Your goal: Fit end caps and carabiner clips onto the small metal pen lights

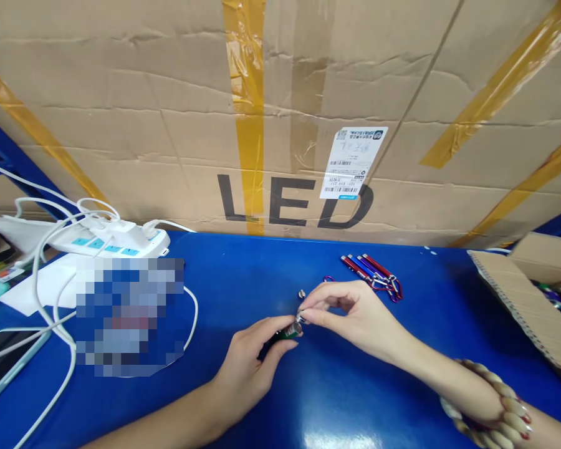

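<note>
My left hand (257, 355) is closed around a small green metal tube (290, 332), whose silver end points up and to the right. At that end, my right hand (350, 315) pinches a small silver piece (300, 317) between thumb and fingertips. The piece is partly covered by the fingers, and I cannot tell whether it is inside the tube's end or only touching it. Just beyond the fingertips, a loose small silver part (302, 293) lies on the blue table (243, 274). A red carabiner clip (328, 279) shows partly behind my right hand.
Several slim red and blue metal tubes with clips (367, 268) lie at the back right. An open cardboard box (518, 305) stands far right. White power strip (107, 240), cables and a phone (14, 362) occupy the left. A large carton (177, 156) walls off the back.
</note>
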Motion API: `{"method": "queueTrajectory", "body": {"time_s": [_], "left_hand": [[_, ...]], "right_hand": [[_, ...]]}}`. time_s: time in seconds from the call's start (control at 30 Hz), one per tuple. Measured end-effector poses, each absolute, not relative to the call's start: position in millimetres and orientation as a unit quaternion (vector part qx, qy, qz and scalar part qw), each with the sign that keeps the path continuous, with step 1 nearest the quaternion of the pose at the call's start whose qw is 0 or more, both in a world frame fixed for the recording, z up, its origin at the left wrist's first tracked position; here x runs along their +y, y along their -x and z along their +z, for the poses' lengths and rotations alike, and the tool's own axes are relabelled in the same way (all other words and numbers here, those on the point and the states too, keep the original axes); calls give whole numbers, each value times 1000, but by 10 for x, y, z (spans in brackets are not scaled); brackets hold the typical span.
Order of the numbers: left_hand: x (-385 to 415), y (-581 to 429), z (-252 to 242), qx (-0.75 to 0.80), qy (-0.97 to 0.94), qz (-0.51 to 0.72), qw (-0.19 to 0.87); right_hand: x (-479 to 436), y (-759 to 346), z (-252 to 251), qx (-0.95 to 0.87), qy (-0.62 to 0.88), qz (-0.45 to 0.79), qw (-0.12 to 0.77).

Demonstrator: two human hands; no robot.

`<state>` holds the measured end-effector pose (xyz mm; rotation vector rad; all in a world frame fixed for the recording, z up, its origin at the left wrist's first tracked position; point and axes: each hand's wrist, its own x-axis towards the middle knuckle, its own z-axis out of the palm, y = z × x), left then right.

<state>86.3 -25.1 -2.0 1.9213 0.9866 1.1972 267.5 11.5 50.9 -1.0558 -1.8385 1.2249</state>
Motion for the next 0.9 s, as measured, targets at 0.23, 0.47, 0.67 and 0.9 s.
{"method": "queueTrajectory", "body": {"time_s": [0.23,0.47,0.67,0.9], "left_hand": [[-253,-847,18,345,-761,472,282],[-286,-840,16,285,-816,449,225],[-310,-845,-61,251,-822,478,178],[-291,-848,-110,266,-832,470,130]], "right_hand": [[107,-2698,558,-709,401,506,284],[83,-2739,579,-733,421,472,251],[20,-2691,592,-778,401,403,267],[31,-2671,390,-595,445,633,217]]}}
